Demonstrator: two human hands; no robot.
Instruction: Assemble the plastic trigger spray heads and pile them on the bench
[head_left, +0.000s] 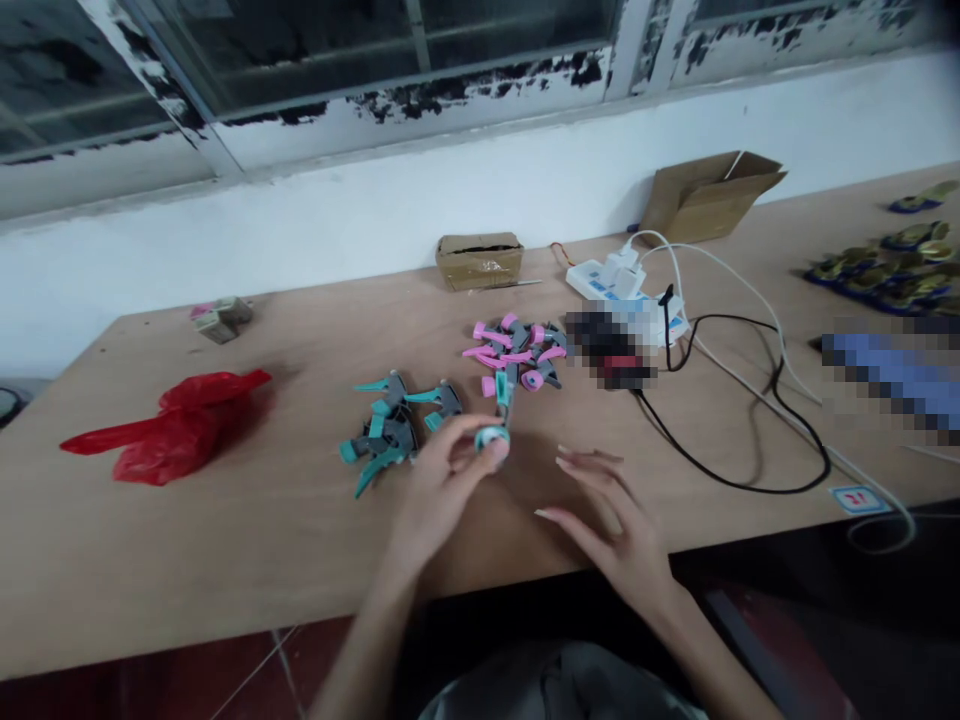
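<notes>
My left hand [442, 490] pinches a teal and grey trigger spray head [503, 388] between thumb and fingers, its round collar facing up toward me. To the right, my right hand [619, 525] hovers over the front of the table with fingers apart and nothing in them. Several more teal and grey spray heads [386, 430] lie in a loose pile just left of my left hand. Beyond the held piece is a heap of pink and grey spray heads [517, 350]. My left fingers cover part of the held piece.
On the wooden table [187, 570], a red plastic bag [184, 425] lies left. A small cardboard box [480, 262] and an open carton [705, 200] stand by the wall. A power strip [600, 280] with white plugs and a black cable [720, 487] occupy the right.
</notes>
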